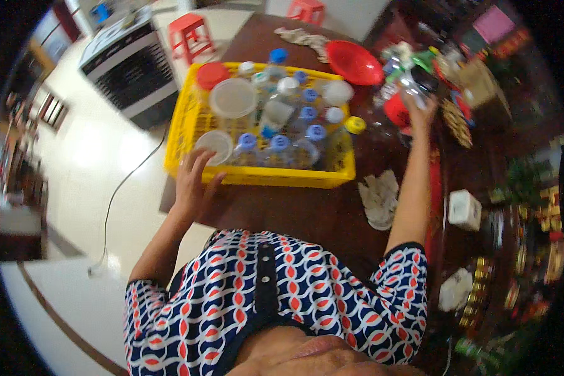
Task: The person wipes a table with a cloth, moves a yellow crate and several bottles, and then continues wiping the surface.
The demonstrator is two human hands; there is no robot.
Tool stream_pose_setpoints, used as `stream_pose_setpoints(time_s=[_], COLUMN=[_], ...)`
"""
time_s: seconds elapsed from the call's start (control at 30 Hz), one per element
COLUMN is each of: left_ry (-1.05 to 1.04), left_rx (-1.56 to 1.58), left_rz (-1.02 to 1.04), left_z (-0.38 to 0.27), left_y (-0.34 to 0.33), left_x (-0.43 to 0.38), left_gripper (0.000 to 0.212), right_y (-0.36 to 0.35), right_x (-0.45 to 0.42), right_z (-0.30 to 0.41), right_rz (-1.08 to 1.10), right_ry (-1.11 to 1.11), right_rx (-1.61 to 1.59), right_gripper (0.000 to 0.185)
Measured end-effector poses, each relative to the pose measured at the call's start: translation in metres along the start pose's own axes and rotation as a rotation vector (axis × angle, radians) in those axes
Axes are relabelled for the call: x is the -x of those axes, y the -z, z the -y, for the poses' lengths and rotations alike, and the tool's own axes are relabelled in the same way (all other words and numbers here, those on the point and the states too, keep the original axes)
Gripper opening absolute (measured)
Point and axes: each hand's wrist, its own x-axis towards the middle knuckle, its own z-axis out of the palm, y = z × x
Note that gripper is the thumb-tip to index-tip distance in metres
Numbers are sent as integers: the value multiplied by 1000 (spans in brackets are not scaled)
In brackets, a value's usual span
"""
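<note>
A yellow plastic crate (258,177) on the dark table holds several clear bottles and tubs, many with blue caps (279,142), a red lid (212,76) and a large translucent lid (233,97). My left hand (195,176), fingers apart, is at the crate's near left corner beside a smaller round translucent lid (215,146); whether it touches is unclear. To the right of the crate, my right hand (420,110) reaches over a pile of mixed items, its fingers around a clear plastic container (412,89), somewhat blurred. A yellow-capped bottle (355,125) leans out over the crate's right rim.
A red plastic basin (355,62) and a crumpled cloth (303,40) lie behind the crate. Pale gloves or cloth (380,199) lie at its near right. A cardboard box (484,87) stands beyond the pile. Red stools (191,35) and a cable (122,181) are on the floor.
</note>
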Motion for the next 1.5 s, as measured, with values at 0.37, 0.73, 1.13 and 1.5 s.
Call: stream_pose_setpoints(time_s=[0.37, 0.73, 1.13, 1.5], left_ry=[182, 174, -35, -34], left_rx=[-200, -138, -117, -41], left_rz=[311, 638, 549, 557], left_z=[29, 32, -18, -24], left_y=[34, 0, -14, -16], left_x=[-33, -57, -67, -68], left_gripper=[70, 68, 59, 56], right_y=[114, -36, -117, -108], right_x=[81, 206, 182, 157], right_z=[124, 383, 334, 370], right_rz=[-75, -108, 531, 521], right_ry=[371, 342, 130, 506], right_rx=[14, -699, -752, -260], right_gripper=[68, 112, 87, 73])
